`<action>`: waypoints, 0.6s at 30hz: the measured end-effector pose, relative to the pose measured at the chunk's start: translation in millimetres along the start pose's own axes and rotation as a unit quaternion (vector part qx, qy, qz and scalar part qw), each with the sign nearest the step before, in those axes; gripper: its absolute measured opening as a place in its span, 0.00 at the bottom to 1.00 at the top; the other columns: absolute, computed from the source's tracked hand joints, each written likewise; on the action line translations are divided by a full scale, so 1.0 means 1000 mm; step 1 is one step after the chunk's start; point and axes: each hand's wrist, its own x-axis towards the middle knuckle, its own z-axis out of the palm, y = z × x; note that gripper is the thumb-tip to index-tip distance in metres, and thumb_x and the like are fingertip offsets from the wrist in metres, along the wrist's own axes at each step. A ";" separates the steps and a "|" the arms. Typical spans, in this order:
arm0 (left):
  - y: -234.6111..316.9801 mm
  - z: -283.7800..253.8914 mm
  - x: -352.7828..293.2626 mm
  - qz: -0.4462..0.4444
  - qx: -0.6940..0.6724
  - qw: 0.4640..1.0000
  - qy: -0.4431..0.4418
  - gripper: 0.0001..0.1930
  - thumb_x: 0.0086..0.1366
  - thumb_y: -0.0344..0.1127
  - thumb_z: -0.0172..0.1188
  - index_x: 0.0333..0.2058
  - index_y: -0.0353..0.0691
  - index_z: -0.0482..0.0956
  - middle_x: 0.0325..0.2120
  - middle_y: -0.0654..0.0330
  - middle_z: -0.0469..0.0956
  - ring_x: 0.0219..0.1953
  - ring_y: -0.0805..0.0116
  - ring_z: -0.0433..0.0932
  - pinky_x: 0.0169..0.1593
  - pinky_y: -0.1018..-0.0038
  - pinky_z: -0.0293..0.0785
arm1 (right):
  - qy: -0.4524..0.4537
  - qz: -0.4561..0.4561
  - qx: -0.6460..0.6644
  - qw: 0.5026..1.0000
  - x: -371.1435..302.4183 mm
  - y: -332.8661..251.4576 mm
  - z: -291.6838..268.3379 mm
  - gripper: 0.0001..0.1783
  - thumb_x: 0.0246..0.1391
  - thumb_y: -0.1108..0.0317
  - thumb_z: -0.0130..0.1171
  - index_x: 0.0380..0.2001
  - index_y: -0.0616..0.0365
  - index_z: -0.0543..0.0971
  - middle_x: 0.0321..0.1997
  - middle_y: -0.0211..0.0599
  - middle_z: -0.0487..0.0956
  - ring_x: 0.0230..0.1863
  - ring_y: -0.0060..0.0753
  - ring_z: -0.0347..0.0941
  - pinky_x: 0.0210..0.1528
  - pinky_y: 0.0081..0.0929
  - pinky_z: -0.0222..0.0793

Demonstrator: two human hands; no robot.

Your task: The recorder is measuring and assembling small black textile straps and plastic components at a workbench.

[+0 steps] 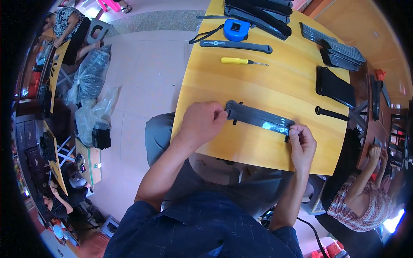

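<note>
A flat bundle of dark grey straps [257, 118] lies at a slant on the yellow table [254, 152] before me. Narrow black bands [235, 121] cross under it near both ends. My left hand [200, 121] is closed, its thumb and fingertips pinched at the bundle's left end, where the straps have rounded tips. At the other end my right hand [303, 145] pinches the bundle's edge between thumb and fingers, beside a shiny label. Whether either hand grips a narrow band as well is too small to tell.
Farther back lie a yellow screwdriver [236, 61], a single grey strap [235, 46] and a blue tape measure [235, 30]. Piled straps [258, 15], more strap stacks [340, 53] and a black stack [333, 86] line the far and right sides. Another person [363, 195] works at right.
</note>
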 end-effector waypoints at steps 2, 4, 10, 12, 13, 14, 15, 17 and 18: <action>0.000 0.001 0.001 -0.008 -0.007 1.000 -0.007 0.10 0.64 0.38 0.66 0.30 0.36 0.84 0.17 0.52 0.78 0.19 0.60 0.77 0.26 0.65 0.70 | 0.003 -0.002 0.004 1.000 0.000 -0.002 0.001 0.03 0.67 0.73 0.63 0.37 0.62 0.81 0.30 0.17 0.75 0.29 0.08 0.64 0.32 0.12 0.60; 0.003 -0.001 0.002 -0.010 -0.001 1.000 -0.009 0.10 0.64 0.38 0.66 0.30 0.37 0.84 0.17 0.53 0.78 0.19 0.59 0.77 0.26 0.64 0.70 | 0.001 0.011 0.000 1.000 0.000 -0.004 0.000 0.03 0.67 0.73 0.63 0.37 0.61 0.81 0.30 0.17 0.75 0.29 0.08 0.64 0.31 0.12 0.60; 0.001 0.002 0.001 -0.003 0.015 1.000 0.001 0.10 0.63 0.37 0.65 0.28 0.37 0.82 0.16 0.52 0.77 0.19 0.56 0.78 0.26 0.63 0.70 | 0.002 0.008 0.001 1.000 0.000 -0.004 0.002 0.03 0.67 0.73 0.63 0.37 0.61 0.81 0.29 0.16 0.75 0.28 0.08 0.63 0.30 0.11 0.58; 0.002 0.003 0.001 -0.004 0.012 1.000 0.004 0.10 0.63 0.37 0.65 0.28 0.37 0.82 0.16 0.52 0.77 0.19 0.55 0.78 0.26 0.62 0.70 | 0.003 0.004 0.001 1.000 0.000 -0.002 0.001 0.03 0.67 0.73 0.63 0.37 0.61 0.81 0.29 0.16 0.75 0.28 0.07 0.62 0.30 0.11 0.58; 0.001 0.003 0.001 0.004 0.020 1.000 0.009 0.10 0.63 0.37 0.65 0.28 0.37 0.82 0.16 0.52 0.78 0.19 0.54 0.78 0.26 0.62 0.70 | 0.002 0.000 0.001 1.000 0.000 -0.001 0.000 0.03 0.67 0.73 0.63 0.36 0.61 0.81 0.29 0.16 0.74 0.28 0.07 0.62 0.29 0.11 0.57; 0.001 0.004 0.001 0.012 0.028 0.999 0.015 0.10 0.63 0.37 0.65 0.28 0.37 0.81 0.16 0.52 0.78 0.19 0.54 0.78 0.26 0.62 0.71 | 0.003 -0.001 0.002 1.000 0.000 -0.001 0.000 0.03 0.67 0.73 0.63 0.36 0.61 0.81 0.29 0.16 0.74 0.28 0.07 0.62 0.29 0.11 0.57; 0.001 0.004 0.001 0.014 0.028 0.999 0.015 0.10 0.63 0.37 0.65 0.28 0.37 0.81 0.16 0.52 0.78 0.19 0.54 0.78 0.26 0.62 0.71 | 0.004 -0.001 -0.004 1.000 0.001 -0.001 0.001 0.03 0.67 0.73 0.63 0.36 0.61 0.81 0.29 0.15 0.74 0.27 0.07 0.62 0.29 0.11 0.57; 0.001 0.004 0.001 0.010 0.028 0.999 0.014 0.09 0.63 0.36 0.65 0.27 0.37 0.81 0.17 0.52 0.78 0.19 0.54 0.78 0.26 0.61 0.71 | 0.006 -0.001 -0.009 1.000 0.001 -0.001 0.001 0.03 0.67 0.73 0.63 0.36 0.61 0.81 0.28 0.15 0.74 0.27 0.07 0.62 0.29 0.11 0.57; 0.001 0.005 0.001 0.011 0.028 0.999 0.014 0.09 0.63 0.36 0.65 0.27 0.37 0.81 0.17 0.52 0.78 0.19 0.54 0.78 0.26 0.61 0.71 | 0.008 -0.001 -0.008 1.000 0.001 -0.002 0.001 0.03 0.66 0.74 0.63 0.36 0.61 0.81 0.28 0.15 0.75 0.27 0.07 0.62 0.29 0.11 0.57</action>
